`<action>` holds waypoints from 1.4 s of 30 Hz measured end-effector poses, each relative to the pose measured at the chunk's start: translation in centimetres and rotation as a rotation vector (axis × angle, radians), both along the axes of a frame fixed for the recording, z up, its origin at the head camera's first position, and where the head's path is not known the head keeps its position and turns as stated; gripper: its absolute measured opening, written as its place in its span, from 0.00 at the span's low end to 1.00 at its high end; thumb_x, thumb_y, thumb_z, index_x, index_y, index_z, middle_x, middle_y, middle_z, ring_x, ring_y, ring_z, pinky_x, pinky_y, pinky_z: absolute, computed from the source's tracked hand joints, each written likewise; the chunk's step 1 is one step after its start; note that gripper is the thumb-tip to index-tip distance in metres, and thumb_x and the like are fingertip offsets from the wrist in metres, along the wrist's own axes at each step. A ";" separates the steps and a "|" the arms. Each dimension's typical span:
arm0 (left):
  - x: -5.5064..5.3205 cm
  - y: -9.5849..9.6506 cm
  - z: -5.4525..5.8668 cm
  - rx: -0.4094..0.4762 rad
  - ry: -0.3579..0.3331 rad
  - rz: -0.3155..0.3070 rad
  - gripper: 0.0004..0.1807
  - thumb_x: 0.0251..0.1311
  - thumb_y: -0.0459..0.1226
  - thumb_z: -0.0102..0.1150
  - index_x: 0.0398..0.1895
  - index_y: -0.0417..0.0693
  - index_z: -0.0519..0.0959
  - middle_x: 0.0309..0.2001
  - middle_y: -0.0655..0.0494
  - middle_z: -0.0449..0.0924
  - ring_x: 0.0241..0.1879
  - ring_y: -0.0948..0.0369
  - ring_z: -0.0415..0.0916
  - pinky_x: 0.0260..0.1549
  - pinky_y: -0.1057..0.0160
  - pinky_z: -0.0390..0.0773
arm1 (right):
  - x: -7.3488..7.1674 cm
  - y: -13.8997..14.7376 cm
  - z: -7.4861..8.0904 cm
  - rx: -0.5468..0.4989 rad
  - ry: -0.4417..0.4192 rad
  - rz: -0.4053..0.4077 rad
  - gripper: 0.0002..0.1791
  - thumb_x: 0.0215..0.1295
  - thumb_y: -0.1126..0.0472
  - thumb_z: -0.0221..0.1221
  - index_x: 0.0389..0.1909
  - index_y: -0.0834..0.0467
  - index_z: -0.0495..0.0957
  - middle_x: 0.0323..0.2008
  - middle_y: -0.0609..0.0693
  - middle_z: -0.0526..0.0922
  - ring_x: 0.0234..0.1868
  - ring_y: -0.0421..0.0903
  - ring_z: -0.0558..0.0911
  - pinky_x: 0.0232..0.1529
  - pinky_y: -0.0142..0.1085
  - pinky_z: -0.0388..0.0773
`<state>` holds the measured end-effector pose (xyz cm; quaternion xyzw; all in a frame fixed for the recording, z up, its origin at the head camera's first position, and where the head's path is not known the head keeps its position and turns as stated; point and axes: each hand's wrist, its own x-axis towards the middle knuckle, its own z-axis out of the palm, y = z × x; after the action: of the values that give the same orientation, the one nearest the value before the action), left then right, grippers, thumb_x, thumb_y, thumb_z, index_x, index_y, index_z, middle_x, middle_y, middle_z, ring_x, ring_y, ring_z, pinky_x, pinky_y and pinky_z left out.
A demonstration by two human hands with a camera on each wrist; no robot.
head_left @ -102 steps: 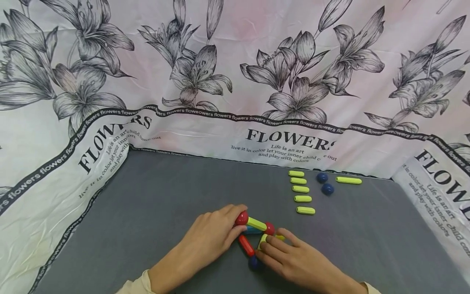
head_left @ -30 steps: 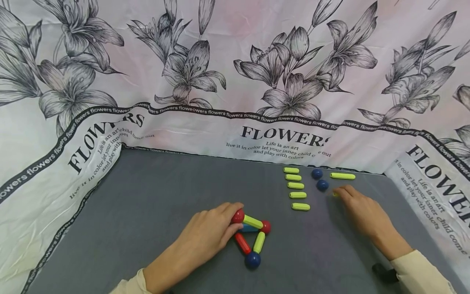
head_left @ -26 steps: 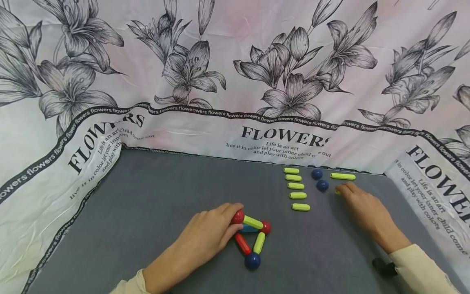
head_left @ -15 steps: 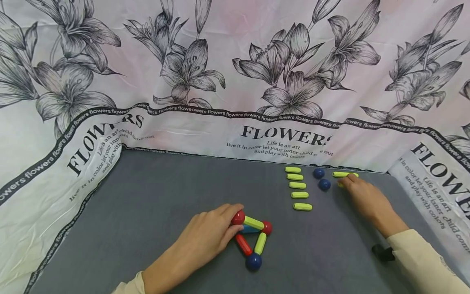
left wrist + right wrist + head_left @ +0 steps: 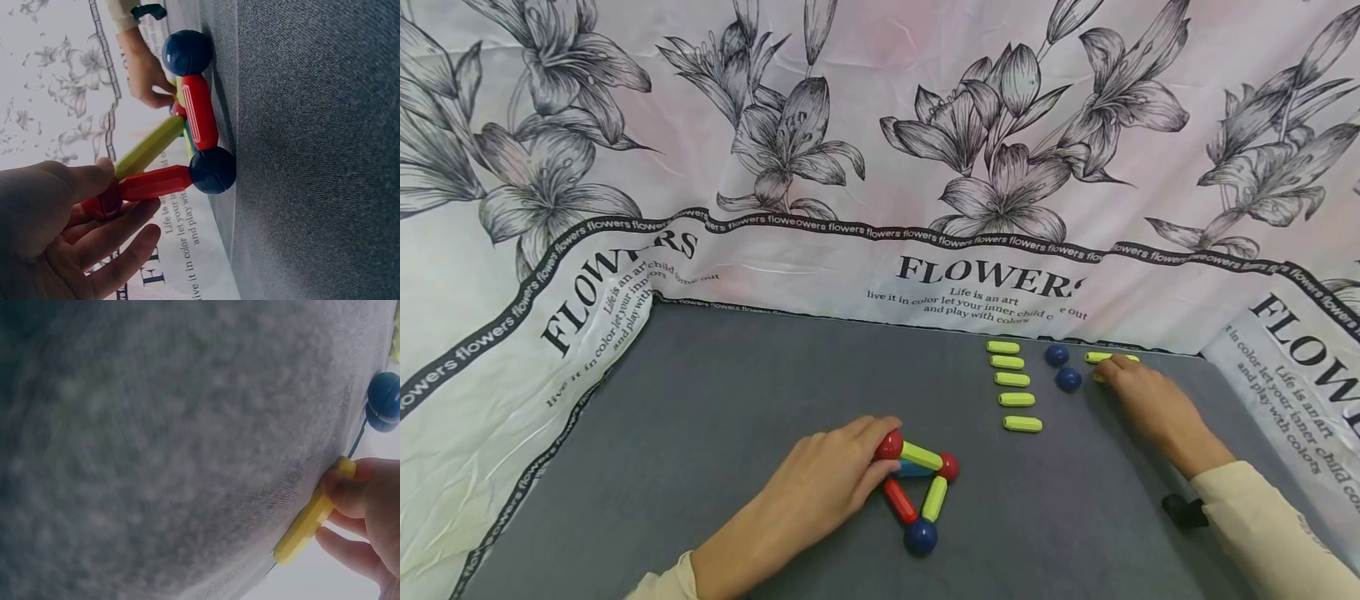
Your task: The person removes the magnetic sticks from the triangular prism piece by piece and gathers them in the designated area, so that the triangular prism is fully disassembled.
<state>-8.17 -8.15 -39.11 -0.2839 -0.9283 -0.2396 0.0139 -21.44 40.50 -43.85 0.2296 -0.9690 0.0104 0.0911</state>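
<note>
Fingers (image 5: 115,232) of the left hand (image 5: 829,473) gripped a near red ball (image 5: 891,444); far right, the right hand (image 5: 1152,408) pinched a yellow stick (image 5: 307,522)

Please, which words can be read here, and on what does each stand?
"FLOWER", last letter broken by a fold: back cloth
"Life is an art": same cloth
"live it in color let your inner child c… e out": same cloth, creased
"and play with colors": same cloth
"flowers", repeated: black band
Side cloths: same words, folded or cut
Lower edge: mostly too small
Rods, balls: none
</note>
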 end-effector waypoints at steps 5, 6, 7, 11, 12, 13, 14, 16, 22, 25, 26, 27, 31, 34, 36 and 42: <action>0.0 0.1 0.1 0.007 -0.011 -0.002 0.26 0.74 0.49 0.64 0.69 0.49 0.77 0.57 0.54 0.85 0.42 0.63 0.85 0.43 0.57 0.87 | -0.1 0.2 0.0 -0.015 0.003 0.002 0.07 0.71 0.72 0.62 0.45 0.60 0.81 0.44 0.58 0.83 0.39 0.60 0.85 0.39 0.62 0.80; 0.0 0.1 0.1 0.009 -0.012 -0.005 0.26 0.74 0.49 0.64 0.69 0.48 0.77 0.57 0.54 0.85 0.42 0.63 0.85 0.44 0.56 0.87 | 0.0 0.3 0.0 -0.020 0.006 0.003 0.07 0.71 0.72 0.62 0.45 0.60 0.82 0.44 0.58 0.83 0.39 0.60 0.85 0.39 0.62 0.80; -0.1 0.1 0.1 0.014 -0.013 -0.006 0.26 0.74 0.49 0.64 0.69 0.49 0.77 0.57 0.54 0.85 0.43 0.63 0.85 0.45 0.56 0.87 | 0.0 0.4 -0.1 -0.025 0.007 0.002 0.07 0.71 0.72 0.62 0.45 0.60 0.82 0.44 0.59 0.83 0.40 0.61 0.85 0.40 0.62 0.80; -0.1 0.1 0.0 0.028 -0.015 -0.012 0.26 0.74 0.49 0.64 0.69 0.48 0.77 0.59 0.54 0.84 0.47 0.62 0.85 0.47 0.55 0.86 | 0.3 0.7 -0.4 -0.045 0.027 0.009 0.09 0.70 0.72 0.63 0.48 0.59 0.83 0.48 0.61 0.85 0.43 0.63 0.86 0.42 0.63 0.81; -0.1 0.1 -0.1 0.035 -0.018 -0.012 0.26 0.74 0.49 0.64 0.69 0.48 0.77 0.59 0.54 0.84 0.48 0.62 0.85 0.48 0.54 0.86 | 0.4 0.8 -0.5 -0.051 0.035 0.016 0.11 0.69 0.72 0.63 0.49 0.59 0.83 0.49 0.61 0.85 0.45 0.63 0.86 0.43 0.63 0.80; -0.1 0.1 -0.1 0.045 -0.020 -0.011 0.26 0.74 0.48 0.65 0.69 0.49 0.77 0.59 0.54 0.84 0.48 0.62 0.85 0.48 0.54 0.86 | 0.4 0.8 -0.5 -0.059 0.045 0.023 0.12 0.69 0.72 0.63 0.50 0.59 0.83 0.50 0.61 0.85 0.46 0.64 0.86 0.44 0.64 0.80; -0.1 0.1 -0.2 0.056 -0.025 -0.012 0.26 0.74 0.48 0.65 0.69 0.49 0.77 0.59 0.55 0.84 0.49 0.62 0.85 0.49 0.54 0.86 | 0.4 0.7 -0.4 -0.063 0.064 0.039 0.13 0.67 0.73 0.65 0.50 0.59 0.83 0.50 0.62 0.85 0.46 0.64 0.86 0.44 0.64 0.80; -0.2 0.0 -0.4 0.087 -0.042 -0.013 0.25 0.72 0.45 0.67 0.69 0.52 0.76 0.58 0.57 0.84 0.49 0.63 0.85 0.50 0.55 0.85 | 0.5 0.4 -0.1 -0.072 0.104 0.070 0.16 0.63 0.73 0.68 0.51 0.60 0.83 0.51 0.62 0.85 0.48 0.65 0.85 0.45 0.64 0.79; -1.2 -0.4 -1.6 0.224 -0.153 -0.029 0.28 0.68 0.39 0.72 0.69 0.57 0.73 0.53 0.61 0.86 0.45 0.68 0.85 0.48 0.59 0.85 | 2.5 -4.3 2.6 -0.094 0.265 0.246 0.11 0.71 0.61 0.68 0.48 0.63 0.85 0.45 0.58 0.86 0.44 0.59 0.86 0.42 0.57 0.82; -1.5 -0.5 -2.0 0.275 -0.206 -0.011 0.26 0.67 0.38 0.73 0.65 0.54 0.75 0.51 0.60 0.87 0.43 0.69 0.85 0.45 0.61 0.84 | 4.4 -8.4 4.0 -0.128 0.287 0.335 0.23 0.83 0.46 0.52 0.47 0.61 0.86 0.44 0.53 0.86 0.43 0.53 0.86 0.41 0.52 0.83; -1.5 -0.5 -2.1 0.284 -0.216 -0.001 0.24 0.67 0.38 0.73 0.63 0.52 0.77 0.50 0.60 0.88 0.42 0.69 0.85 0.44 0.62 0.84 | 5.0 -9.8 4.3 -0.145 0.281 0.364 0.28 0.85 0.43 0.45 0.48 0.60 0.87 0.45 0.52 0.87 0.44 0.52 0.86 0.43 0.51 0.83; -1.5 -0.5 -2.3 0.285 -0.215 0.006 0.22 0.66 0.38 0.74 0.60 0.51 0.78 0.48 0.61 0.88 0.41 0.69 0.84 0.43 0.62 0.84 | 5.7 -11.1 4.7 -0.160 0.264 0.380 0.27 0.85 0.43 0.47 0.49 0.58 0.87 0.46 0.50 0.87 0.45 0.51 0.86 0.44 0.50 0.83; -1.7 -0.4 -2.8 0.280 -0.190 0.007 0.14 0.66 0.39 0.74 0.52 0.52 0.82 0.43 0.63 0.88 0.41 0.70 0.82 0.41 0.63 0.83 | 7.9 -15.7 5.4 -0.234 0.197 0.481 0.17 0.81 0.48 0.56 0.55 0.54 0.85 0.51 0.45 0.86 0.50 0.46 0.86 0.48 0.49 0.84; -1.8 -0.4 -3.1 0.285 -0.159 0.005 0.12 0.65 0.39 0.74 0.49 0.53 0.83 0.42 0.64 0.88 0.42 0.69 0.83 0.41 0.63 0.82 | 8.8 -19.0 5.7 -0.278 0.145 0.548 0.15 0.76 0.54 0.63 0.59 0.52 0.83 0.53 0.43 0.85 0.52 0.44 0.85 0.50 0.46 0.84; -1.8 -0.5 -3.3 0.291 -0.146 0.011 0.11 0.65 0.39 0.75 0.48 0.54 0.84 0.42 0.64 0.88 0.42 0.69 0.84 0.39 0.64 0.81 | 9.2 -21.1 5.7 -0.287 0.111 0.581 0.17 0.75 0.53 0.65 0.61 0.51 0.82 0.54 0.42 0.84 0.52 0.42 0.84 0.51 0.44 0.83; -1.8 -0.3 -3.7 0.284 -0.120 0.028 0.09 0.64 0.41 0.75 0.43 0.58 0.84 0.42 0.66 0.88 0.43 0.67 0.85 0.39 0.63 0.82 | 9.6 -25.3 5.9 -0.269 0.075 0.596 0.22 0.71 0.52 0.70 0.63 0.49 0.80 0.50 0.41 0.83 0.46 0.39 0.83 0.47 0.40 0.83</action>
<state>-9.98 -8.44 -42.78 -0.2512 -0.8881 -0.3850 0.0018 -11.87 15.24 -37.94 0.4891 -0.8451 0.1561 0.1490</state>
